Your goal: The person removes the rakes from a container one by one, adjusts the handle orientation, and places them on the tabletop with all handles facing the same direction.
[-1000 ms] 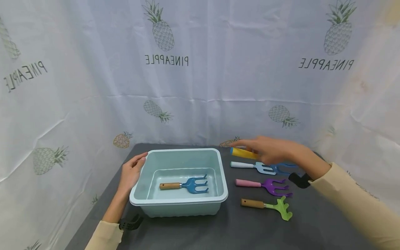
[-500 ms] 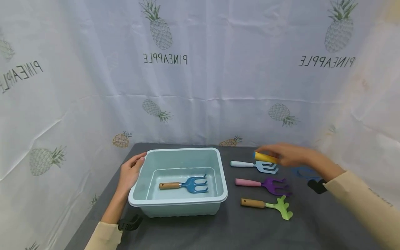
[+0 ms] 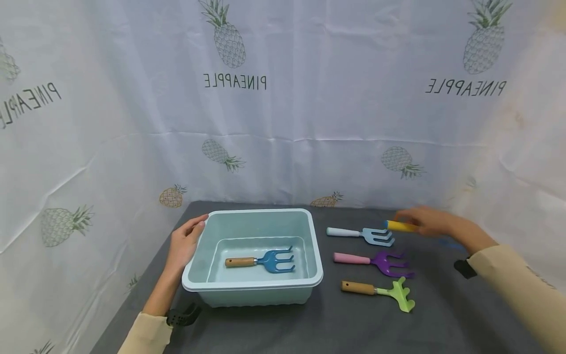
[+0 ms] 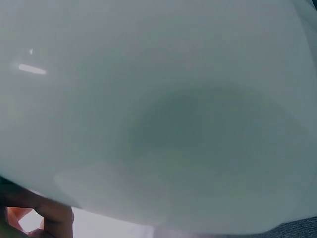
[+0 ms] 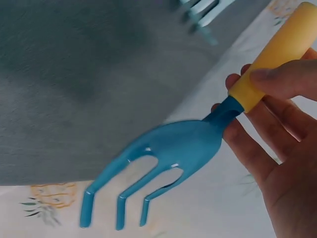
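Note:
In the head view my left hand [image 3: 185, 244] grips the left rim of a pale green plastic basin [image 3: 256, 297], near its far corner. The basin's smooth wall [image 4: 163, 119] fills most of the left wrist view. My right hand [image 3: 431, 222] holds a blue hand rake with a yellow handle [image 3: 401, 226] above the far right of the table. In the right wrist view, thumb and fingers pinch that yellow handle, and the blue three-pronged rake head [image 5: 173, 148] points down-left. Inside the basin lies a blue hand rake with a wooden handle [image 3: 261, 261].
Right of the basin, three hand tools lie in a column: a light blue fork [image 3: 360, 235], a purple rake with a pink handle [image 3: 371, 261] and a green rake with a wooden handle [image 3: 378, 291]. They rest on the dark table [image 3: 336, 329]. A pineapple-print curtain [image 3: 292, 108] stands behind.
My right hand has carried the yellow-handled rake rightward, from above the light blue fork to beyond its tines. The left hand stays on the basin rim.

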The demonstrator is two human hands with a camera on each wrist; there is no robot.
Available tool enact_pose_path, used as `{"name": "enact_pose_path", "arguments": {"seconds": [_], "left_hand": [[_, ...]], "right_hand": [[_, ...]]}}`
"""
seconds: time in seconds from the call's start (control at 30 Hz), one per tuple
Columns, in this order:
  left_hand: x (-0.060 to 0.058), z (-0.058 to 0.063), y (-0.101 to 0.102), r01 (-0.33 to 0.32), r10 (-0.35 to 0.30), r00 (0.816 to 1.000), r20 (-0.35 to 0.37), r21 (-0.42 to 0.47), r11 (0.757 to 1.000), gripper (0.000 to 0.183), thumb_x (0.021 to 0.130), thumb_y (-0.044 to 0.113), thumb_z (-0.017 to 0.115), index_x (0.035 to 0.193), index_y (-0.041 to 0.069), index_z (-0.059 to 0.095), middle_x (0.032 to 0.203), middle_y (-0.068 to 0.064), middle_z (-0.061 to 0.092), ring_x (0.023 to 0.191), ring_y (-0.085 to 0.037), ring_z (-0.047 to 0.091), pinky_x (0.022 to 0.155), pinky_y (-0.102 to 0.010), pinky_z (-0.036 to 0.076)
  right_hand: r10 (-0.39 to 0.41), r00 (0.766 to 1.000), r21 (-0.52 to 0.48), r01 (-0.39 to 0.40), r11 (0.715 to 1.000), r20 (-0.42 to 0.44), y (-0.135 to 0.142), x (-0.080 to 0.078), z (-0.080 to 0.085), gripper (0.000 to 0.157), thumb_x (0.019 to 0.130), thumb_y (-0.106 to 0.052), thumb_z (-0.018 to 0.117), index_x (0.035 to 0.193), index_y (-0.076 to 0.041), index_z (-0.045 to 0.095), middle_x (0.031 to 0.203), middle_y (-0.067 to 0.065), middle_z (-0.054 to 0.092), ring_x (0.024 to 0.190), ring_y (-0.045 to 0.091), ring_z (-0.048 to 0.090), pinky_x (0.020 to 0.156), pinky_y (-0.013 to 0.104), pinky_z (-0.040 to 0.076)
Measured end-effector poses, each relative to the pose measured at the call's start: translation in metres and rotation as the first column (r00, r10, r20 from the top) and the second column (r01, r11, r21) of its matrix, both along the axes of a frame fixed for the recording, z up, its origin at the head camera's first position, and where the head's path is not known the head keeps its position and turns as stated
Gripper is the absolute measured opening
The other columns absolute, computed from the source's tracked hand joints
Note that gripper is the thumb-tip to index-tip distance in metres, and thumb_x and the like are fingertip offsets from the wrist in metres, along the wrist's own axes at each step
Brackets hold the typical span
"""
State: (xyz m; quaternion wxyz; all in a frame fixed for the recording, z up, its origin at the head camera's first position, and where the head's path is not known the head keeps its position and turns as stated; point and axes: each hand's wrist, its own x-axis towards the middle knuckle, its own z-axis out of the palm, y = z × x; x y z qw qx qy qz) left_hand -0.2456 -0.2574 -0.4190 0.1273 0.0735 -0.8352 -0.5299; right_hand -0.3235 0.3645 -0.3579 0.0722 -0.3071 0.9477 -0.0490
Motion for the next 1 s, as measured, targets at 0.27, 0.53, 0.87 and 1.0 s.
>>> {"name": "enact_pose_path", "arguments": {"seconds": [0.27,0.53,0.87,1.0], "left_hand": [[-0.002,0.000,0.000,-0.011,0.011,1.000,-0.008,-0.005,1.000,0.046,0.110,0.041,0.047,0.146,0.015,0.060,0.147,-0.014,0.061,0.119,-0.024,0.064,0.078,-0.014,0.050],[-0.002,0.000,-0.001,-0.021,0.021,1.000,0.010,-0.006,1.000,0.046,0.110,0.041,0.046,0.147,0.016,0.059,0.147,-0.013,0.061,0.124,-0.028,0.062,0.078,-0.014,0.050],[0.001,0.001,-0.002,-0.010,0.010,1.000,0.002,-0.006,1.000,0.047,0.110,0.044,0.048,0.146,0.016,0.060,0.144,-0.014,0.063,0.114,-0.020,0.065,0.078,-0.016,0.052],[0.000,0.002,-0.001,-0.009,0.009,1.000,0.017,-0.001,1.000,0.047,0.110,0.043,0.047,0.147,0.017,0.060,0.145,-0.014,0.063,0.119,-0.025,0.064,0.078,-0.016,0.051]], "right_hand": [[-0.050,0.998,0.065,0.048,0.997,0.040,0.025,-0.006,-0.023,0.030,0.089,0.003,0.065,0.115,-0.012,0.068,0.085,-0.002,0.068,0.070,0.010,0.053,0.064,0.031,0.051],[-0.088,0.995,0.083,0.083,0.993,0.056,0.046,-0.009,-0.047,0.032,0.086,0.006,0.067,0.114,-0.007,0.070,0.087,0.004,0.071,0.072,0.014,0.059,0.066,0.037,0.054],[-0.086,0.996,0.151,0.082,0.985,0.020,0.053,-0.016,-0.072,0.037,0.084,0.012,0.065,0.116,-0.004,0.072,0.102,0.014,0.074,0.088,0.032,0.068,0.079,0.055,0.056],[-0.119,0.992,0.173,0.111,0.979,0.033,0.052,-0.016,-0.077,0.043,0.084,0.014,0.063,0.123,-0.003,0.070,0.106,0.015,0.073,0.094,0.036,0.068,0.083,0.059,0.055]]}}
